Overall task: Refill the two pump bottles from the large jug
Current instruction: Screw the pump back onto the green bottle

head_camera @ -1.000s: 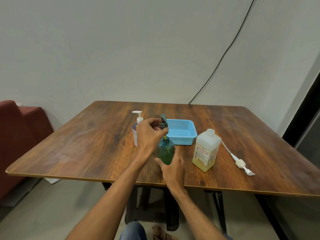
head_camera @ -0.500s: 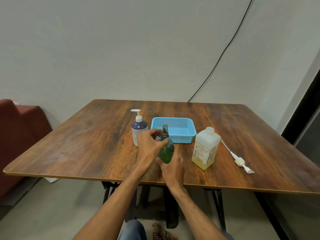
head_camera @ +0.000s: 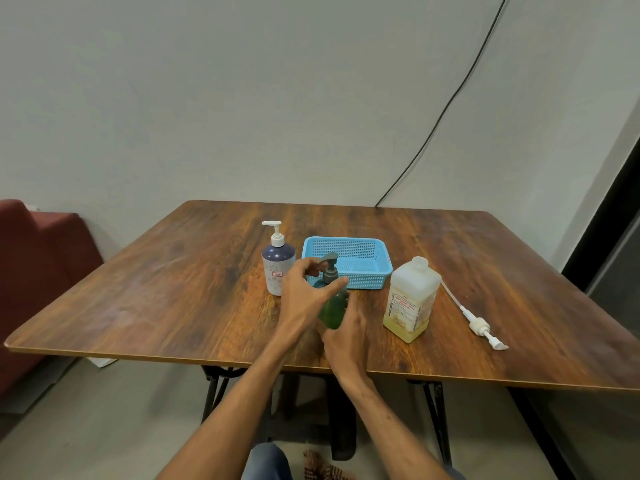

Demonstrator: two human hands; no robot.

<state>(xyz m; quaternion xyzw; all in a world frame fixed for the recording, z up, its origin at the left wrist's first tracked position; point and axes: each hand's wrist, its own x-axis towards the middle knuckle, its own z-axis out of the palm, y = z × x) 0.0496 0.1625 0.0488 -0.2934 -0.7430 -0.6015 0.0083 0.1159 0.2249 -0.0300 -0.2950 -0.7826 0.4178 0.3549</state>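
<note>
On the wooden worktop [head_camera: 173, 299], items listed from largest to smallest.

Blue mesh basket [head_camera: 347, 264]: at the far centre, nothing visible inside.

Large jug [head_camera: 410, 301]: right of centre, upright, neck open with no pump fitted; translucent, a shallow layer of yellowish liquid at the bottom.

Navy-and-white pump bottle [head_camera: 277, 265]: left of the basket, upright, white pump fitted.

Green pump bottle [head_camera: 333, 311]: near centre, in front of the basket, upright, grey pump head [head_camera: 329, 268] sitting on its neck.

White jug pump [head_camera: 483, 329]: lying flat to the right of the jug, long tube pointing back toward it.

Left hand [head_camera: 304, 296]: fingers curled around the grey pump collar.

Right hand [head_camera: 348, 336]: wrapped around the lower body of the green bottle, steadying it.

Step in hand, as judged: the pump is being turned on the green bottle's neck; whether on or off cannot be told. If tightening, next comes the navy bottle.
</note>
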